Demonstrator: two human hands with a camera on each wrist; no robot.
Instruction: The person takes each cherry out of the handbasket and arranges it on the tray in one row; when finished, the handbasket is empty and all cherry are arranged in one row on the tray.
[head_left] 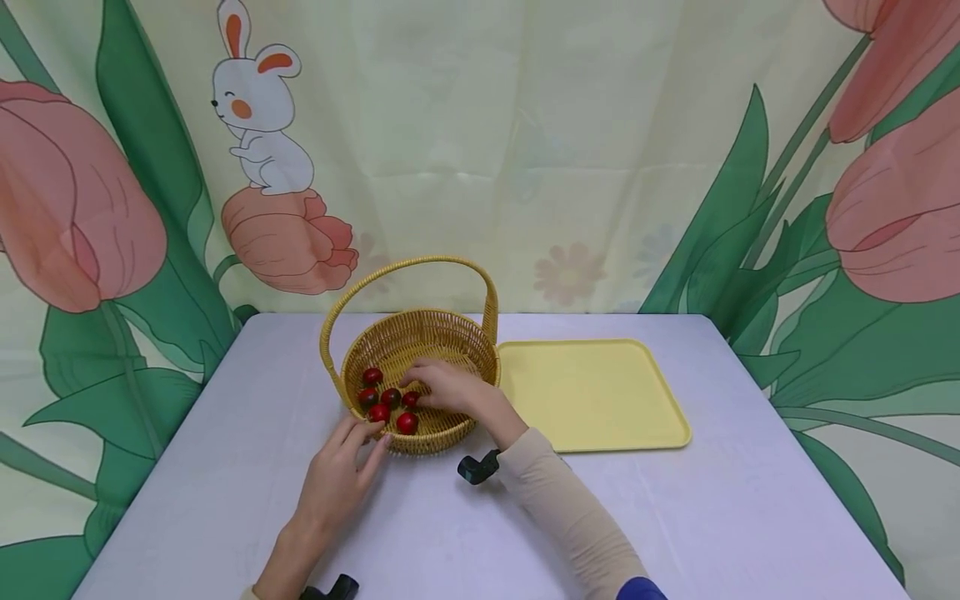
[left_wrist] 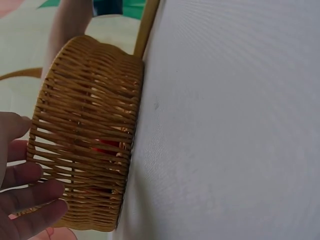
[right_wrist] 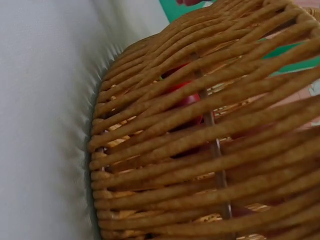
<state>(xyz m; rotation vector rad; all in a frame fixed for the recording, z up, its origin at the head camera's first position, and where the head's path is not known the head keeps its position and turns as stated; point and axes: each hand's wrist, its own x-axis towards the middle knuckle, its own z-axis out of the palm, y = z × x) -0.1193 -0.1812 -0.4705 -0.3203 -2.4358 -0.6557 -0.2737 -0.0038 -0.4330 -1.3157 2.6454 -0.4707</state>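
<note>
A round wicker basket [head_left: 418,446] with a tall arched handle holds several small round red fruits [head_left: 407,423], some dark-patched, resembling cherry tomatoes. They cluster in its front-left part. My left hand [head_left: 337,475] holds the front-left rim, one finger over the edge; in the left wrist view other fingers [left_wrist: 42,212] lie along the outer wall. Reaching in from the right, my right hand [head_left: 453,390] has its fingers spread just above a dark red fruit [head_left: 410,399]. In the right wrist view the woven wall [right_wrist: 165,175] hides that hand, with red showing through gaps.
A yellow rectangular tray [head_left: 592,396] lies to the right of the basket on the white-covered table [head_left: 420,533]. My right forearm passes in front of its near-left corner. Behind the table hangs a curtain [head_left: 585,150] printed with tulips and a rabbit.
</note>
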